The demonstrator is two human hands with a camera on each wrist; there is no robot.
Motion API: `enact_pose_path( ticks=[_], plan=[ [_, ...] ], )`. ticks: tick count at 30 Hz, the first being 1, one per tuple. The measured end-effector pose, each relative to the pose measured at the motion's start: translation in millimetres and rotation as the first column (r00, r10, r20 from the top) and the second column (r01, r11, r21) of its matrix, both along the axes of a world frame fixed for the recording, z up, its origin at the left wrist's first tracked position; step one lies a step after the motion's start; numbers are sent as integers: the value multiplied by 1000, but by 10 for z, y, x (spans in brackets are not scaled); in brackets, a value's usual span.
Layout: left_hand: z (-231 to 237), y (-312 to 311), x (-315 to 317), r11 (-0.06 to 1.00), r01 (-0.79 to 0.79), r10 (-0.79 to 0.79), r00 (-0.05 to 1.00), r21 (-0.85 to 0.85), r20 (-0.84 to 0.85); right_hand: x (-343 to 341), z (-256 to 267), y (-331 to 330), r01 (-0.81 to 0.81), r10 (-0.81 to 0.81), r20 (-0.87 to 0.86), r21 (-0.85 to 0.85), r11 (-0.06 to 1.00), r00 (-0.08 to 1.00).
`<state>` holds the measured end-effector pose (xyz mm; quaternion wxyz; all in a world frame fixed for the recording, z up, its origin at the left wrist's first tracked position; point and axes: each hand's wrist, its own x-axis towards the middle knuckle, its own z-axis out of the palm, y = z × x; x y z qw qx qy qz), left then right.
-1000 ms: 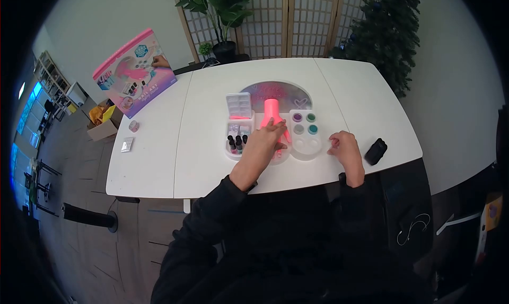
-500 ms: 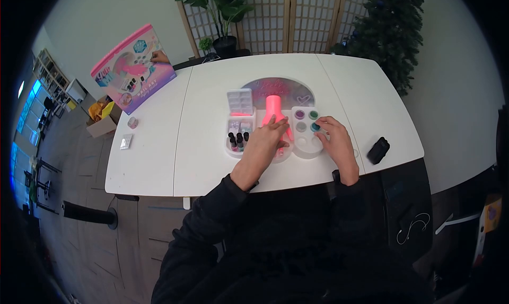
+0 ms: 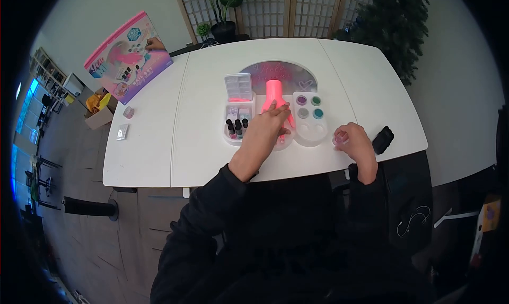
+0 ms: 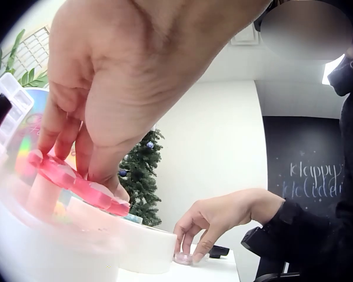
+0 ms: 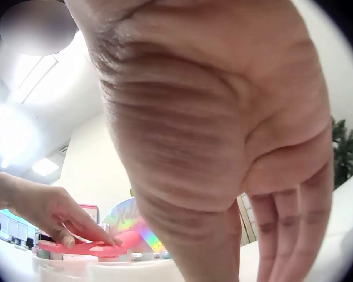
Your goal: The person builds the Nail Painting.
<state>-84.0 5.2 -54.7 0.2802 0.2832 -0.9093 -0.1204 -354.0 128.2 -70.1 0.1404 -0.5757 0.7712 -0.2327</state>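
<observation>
My left hand [image 3: 263, 131] rests on a bright pink hand-shaped piece [image 3: 274, 89] in the middle of the white nail-art set. In the left wrist view, its fingertips touch the pink piece's fingers. To the right, my right hand [image 3: 360, 145] pinches a small clear pinkish pot [image 4: 183, 257], low at the tabletop. Between the hands is the set's rounded tray [image 3: 310, 141], its front wells bare. Purple [image 3: 301, 100], green [image 3: 316, 101], silver [image 3: 303, 113] and teal [image 3: 318, 113] glitter pots sit in its other wells.
Several black-capped polish bottles [image 3: 238, 127] stand in the set's left section, before a raised compartment lid [image 3: 238, 86]. A mirrored panel [image 3: 254, 72] is behind. A black case [image 3: 383, 140] lies right; the box [image 3: 127, 60], a small jar [image 3: 129, 112] and a packet [image 3: 122, 131] are left.
My right hand reached to the teal pot in the tray, then drew back right and took hold of a small clear pot. My left hand stays on the pink piece.
</observation>
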Motion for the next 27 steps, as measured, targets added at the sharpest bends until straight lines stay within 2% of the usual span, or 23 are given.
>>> enact_pose_path(
  ticks=[3,4,5,7,9,11,12,17,19,20,24,26,27],
  plan=[
    [-36,-21,-13,1000,10,-10,1000,-9,7,-13,-118,-82,-50,47,-55,-66,997,997],
    [-44,-33,-10,999,25,-26,999,-41,-20,32,-99,-77,-17,7,-118,-79,997,993],
    [-47,-43,-4,997,32,-35,998,-75,-45,81,-17,-72,-11,2,-114,-76,997,994],
    [-28,-31,12,998,40,-43,998,-58,-50,209,203,-83,50,-52,-5,-240,969,999],
    [7,8,-6,999,-2,1,1000,-36,-20,296,347,-113,24,-14,37,-286,958,999],
    [5,-1,-6,1000,9,-9,1000,-28,-15,387,421,-167,-204,283,148,-401,893,948],
    [5,-7,-4,1000,16,-16,1000,-26,-13,440,394,-212,-245,342,180,-414,877,922],
    [28,2,-9,1000,18,-18,1000,-25,-5,656,170,-358,-276,366,161,-409,870,917],
    [27,-1,-10,999,24,-25,1000,-34,-15,714,136,-380,-230,311,186,-358,905,932],
    [22,1,-14,999,17,-17,1000,-40,-16,738,130,-385,-219,275,117,-353,910,954],
    [43,13,-24,999,10,-11,1000,-41,-19,758,110,-397,-176,224,97,-356,918,970],
    [63,21,-22,1000,9,-9,1000,-7,0,727,53,-438,-125,216,214,-371,920,953],
    [70,21,-19,1000,5,-6,1000,24,20,723,47,-431,-125,216,214,-371,920,953]
  ],
)
